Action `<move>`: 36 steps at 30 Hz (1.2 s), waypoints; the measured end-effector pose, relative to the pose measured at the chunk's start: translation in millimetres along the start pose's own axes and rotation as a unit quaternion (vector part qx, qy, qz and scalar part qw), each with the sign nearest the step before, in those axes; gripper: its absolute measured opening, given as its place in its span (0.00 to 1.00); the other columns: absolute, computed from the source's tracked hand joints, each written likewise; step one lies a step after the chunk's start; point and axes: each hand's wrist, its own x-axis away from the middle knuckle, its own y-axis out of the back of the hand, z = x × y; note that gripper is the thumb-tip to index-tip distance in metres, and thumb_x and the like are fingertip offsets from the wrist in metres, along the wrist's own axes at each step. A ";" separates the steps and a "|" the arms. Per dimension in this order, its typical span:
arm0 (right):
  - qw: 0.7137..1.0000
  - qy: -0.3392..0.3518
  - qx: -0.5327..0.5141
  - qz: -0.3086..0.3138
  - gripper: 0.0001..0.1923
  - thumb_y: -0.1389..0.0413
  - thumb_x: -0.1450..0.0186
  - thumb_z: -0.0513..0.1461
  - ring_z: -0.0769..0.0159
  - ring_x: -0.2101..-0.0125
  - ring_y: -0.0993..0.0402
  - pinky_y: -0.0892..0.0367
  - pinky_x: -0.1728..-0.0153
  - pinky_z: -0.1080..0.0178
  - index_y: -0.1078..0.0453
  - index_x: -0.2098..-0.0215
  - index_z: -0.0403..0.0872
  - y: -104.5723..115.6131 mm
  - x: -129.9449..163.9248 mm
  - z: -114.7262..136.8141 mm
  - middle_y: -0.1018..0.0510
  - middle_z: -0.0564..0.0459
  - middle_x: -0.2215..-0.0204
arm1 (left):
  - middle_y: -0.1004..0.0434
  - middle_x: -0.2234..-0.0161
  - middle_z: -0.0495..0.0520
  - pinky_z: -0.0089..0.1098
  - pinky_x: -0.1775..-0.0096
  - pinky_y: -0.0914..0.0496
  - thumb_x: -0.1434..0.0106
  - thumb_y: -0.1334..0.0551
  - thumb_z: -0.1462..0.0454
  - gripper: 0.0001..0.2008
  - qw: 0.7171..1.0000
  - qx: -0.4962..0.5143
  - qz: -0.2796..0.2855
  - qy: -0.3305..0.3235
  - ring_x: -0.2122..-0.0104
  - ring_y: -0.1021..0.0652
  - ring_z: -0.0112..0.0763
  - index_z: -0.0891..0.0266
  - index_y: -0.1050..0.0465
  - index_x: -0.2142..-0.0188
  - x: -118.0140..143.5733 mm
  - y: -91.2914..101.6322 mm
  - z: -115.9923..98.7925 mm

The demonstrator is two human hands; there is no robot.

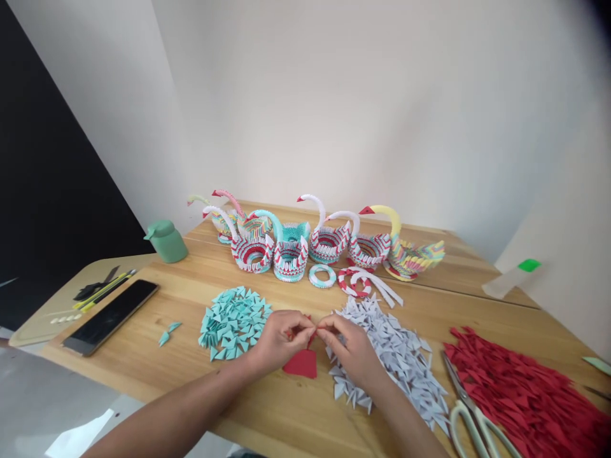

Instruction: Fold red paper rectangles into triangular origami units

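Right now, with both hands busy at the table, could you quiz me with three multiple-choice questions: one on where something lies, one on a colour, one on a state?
1. Where do the scissors lie?
A. between the white pile and the red pile
B. beside the phone
C. behind the swans

2. What colour is the pile left of the left hand?
A. yellow
B. teal
C. black

3. What are the hands doing?
A. resting flat on the table
B. gripping the scissors
C. pinching a red paper together

Answers: 1 A, the scissors sit in the gap between those two piles. 2 B, the teal pile is folded teal triangles. 3 C, the fingertips of the left hand and right hand meet on the red paper's top.
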 end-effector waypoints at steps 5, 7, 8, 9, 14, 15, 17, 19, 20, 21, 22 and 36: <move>0.999 -0.020 -0.045 0.012 0.10 0.50 0.33 0.40 0.71 0.77 0.36 0.41 0.73 0.69 0.33 0.71 0.46 -1.9 2.1 5.0 0.31 0.58 0.79 | 0.26 0.79 0.53 0.27 0.71 0.35 0.39 0.40 0.57 0.15 0.993 0.097 0.005 0.069 0.77 0.28 0.28 0.66 0.27 0.75 2.7 -2.9 0.8; 0.995 -0.037 -0.091 0.015 0.11 0.50 0.33 0.42 0.72 0.78 0.38 0.42 0.75 0.69 0.35 0.72 0.46 -3.4 2.8 5.2 0.33 0.59 0.79 | 0.27 0.79 0.52 0.27 0.72 0.35 0.41 0.38 0.54 0.16 0.977 0.181 0.008 0.114 0.78 0.29 0.27 0.67 0.27 0.72 2.4 -4.6 2.9; 0.991 -0.051 -0.121 0.021 0.12 0.51 0.33 0.43 0.72 0.78 0.39 0.43 0.76 0.70 0.36 0.72 0.46 -4.1 3.1 5.1 0.33 0.59 0.79 | 0.27 0.79 0.51 0.28 0.73 0.34 0.43 0.37 0.53 0.17 0.966 0.221 0.011 0.135 0.79 0.29 0.26 0.67 0.27 0.70 2.0 -5.3 4.2; 0.986 -0.064 -0.153 0.028 0.13 0.51 0.33 0.44 0.73 0.79 0.40 0.43 0.77 0.70 0.37 0.72 0.46 -4.7 3.2 4.9 0.34 0.59 0.79 | 0.27 0.79 0.51 0.28 0.73 0.34 0.44 0.35 0.52 0.18 0.956 0.253 0.015 0.151 0.79 0.29 0.26 0.67 0.26 0.69 1.6 -5.8 5.5; 0.956 -0.090 -0.274 0.060 0.16 0.50 0.33 0.49 0.72 0.76 0.37 0.41 0.73 0.69 0.37 0.72 0.46 -6.0 2.4 5.0 0.32 0.58 0.77 | 0.25 0.77 0.52 0.27 0.73 0.34 0.47 0.32 0.53 0.18 0.935 0.306 0.028 0.180 0.79 0.29 0.25 0.68 0.24 0.67 0.1 -4.8 8.5; 0.950 -0.092 -0.292 0.066 0.17 0.50 0.34 0.49 0.71 0.75 0.36 0.39 0.72 0.68 0.37 0.72 0.46 -6.2 1.9 5.3 0.31 0.57 0.77 | 0.25 0.77 0.52 0.27 0.73 0.34 0.48 0.32 0.53 0.18 0.934 0.305 0.029 0.184 0.78 0.29 0.25 0.68 0.23 0.67 0.1 -4.3 8.4; 0.938 -0.098 -0.324 0.075 0.18 0.49 0.34 0.51 0.70 0.74 0.33 0.37 0.70 0.67 0.36 0.73 0.46 -6.7 0.8 5.9 0.30 0.56 0.75 | 0.26 0.79 0.52 0.28 0.73 0.34 0.48 0.32 0.52 0.19 0.935 0.296 0.028 0.191 0.78 0.29 0.26 0.68 0.22 0.68 0.0 -3.3 8.0; 0.931 -0.108 -0.341 0.076 0.19 0.48 0.35 0.51 0.69 0.73 0.31 0.36 0.69 0.66 0.36 0.74 0.46 -7.2 -0.1 5.9 0.29 0.55 0.75 | 0.26 0.80 0.51 0.28 0.73 0.34 0.48 0.32 0.52 0.18 0.938 0.285 0.025 0.197 0.78 0.29 0.26 0.67 0.22 0.69 -0.3 -2.7 7.9; 0.930 -0.114 -0.341 0.072 0.19 0.48 0.35 0.51 0.69 0.72 0.31 0.36 0.69 0.66 0.36 0.74 0.46 -7.3 -0.5 5.6 0.29 0.55 0.76 | 0.26 0.80 0.51 0.28 0.73 0.34 0.48 0.32 0.52 0.18 0.939 0.281 0.022 0.198 0.78 0.29 0.26 0.67 0.22 0.69 -0.5 -2.6 7.9; 0.932 -0.121 -0.336 0.067 0.19 0.47 0.36 0.51 0.69 0.73 0.31 0.35 0.68 0.66 0.35 0.74 0.46 -7.2 -0.7 4.9 0.29 0.56 0.76 | 0.26 0.80 0.51 0.28 0.73 0.34 0.48 0.32 0.52 0.18 0.939 0.280 0.021 0.199 0.78 0.29 0.26 0.67 0.22 0.69 -0.8 -2.4 7.9; 0.934 -0.127 -0.327 0.064 0.18 0.47 0.36 0.51 0.69 0.73 0.30 0.35 0.68 0.66 0.34 0.74 0.46 -7.1 -0.9 4.0 0.28 0.56 0.77 | 0.26 0.80 0.51 0.28 0.73 0.34 0.48 0.32 0.52 0.18 0.938 0.281 0.019 0.201 0.78 0.29 0.26 0.67 0.22 0.70 -1.1 -2.3 8.0; 0.995 -0.076 -0.060 -0.020 0.08 0.47 0.36 0.39 0.70 0.76 0.34 0.41 0.73 0.68 0.32 0.73 0.46 -6.7 -0.8 6.0 0.28 0.57 0.78 | 0.30 0.80 0.49 0.26 0.73 0.36 0.46 0.33 0.55 0.15 0.930 0.298 0.008 0.215 0.79 0.32 0.24 0.67 0.24 0.72 -4.6 -4.6 11.0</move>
